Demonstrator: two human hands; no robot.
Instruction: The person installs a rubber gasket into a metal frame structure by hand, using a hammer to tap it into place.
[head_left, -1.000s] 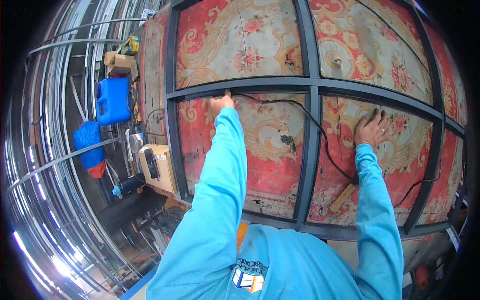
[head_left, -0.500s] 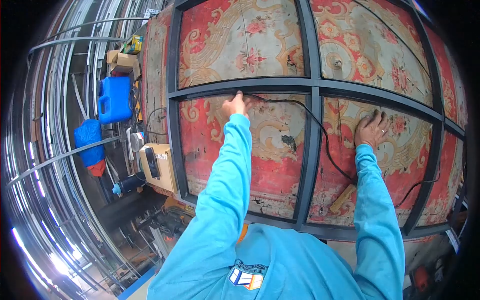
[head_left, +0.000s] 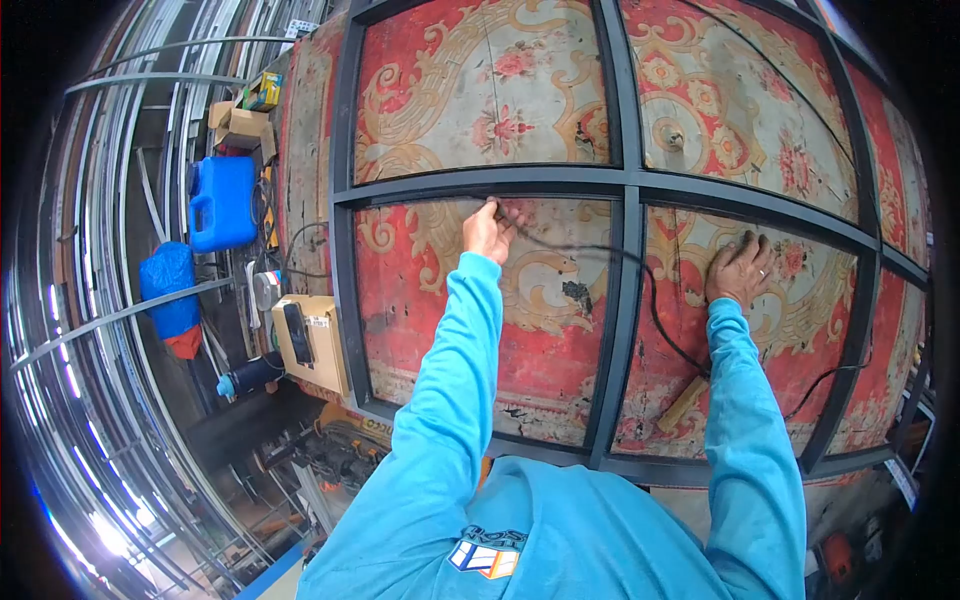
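A black cable [head_left: 655, 300] runs over the dark grey metal frame [head_left: 632, 330] and ends at my left hand [head_left: 488, 232]. Its thumb and forefinger are pinched on the cable just below the frame's cross bar, the other fingers curled loosely. Under the frame lies a worn board [head_left: 480, 345] painted in red and cream with scrolls and flowers. My right hand [head_left: 738, 272] rests on this board inside the right-hand opening, fingers spread and holding nothing. Below it, partly beside my sleeve, is a small wooden block [head_left: 684, 403].
To the left stand a blue jerrycan [head_left: 222, 205], a blue bag [head_left: 168, 288] and a cardboard box [head_left: 325, 370] with a dark phone-like object on it. Long metal bars [head_left: 105, 330] fill the far left. Another stretch of cable [head_left: 775, 65] crosses the frame at the upper right.
My left hand has come slightly down and right, away from the cross bar, drawing the cable lower; the cable is blurred there. My right hand stays on the board. The view has shifted slightly.
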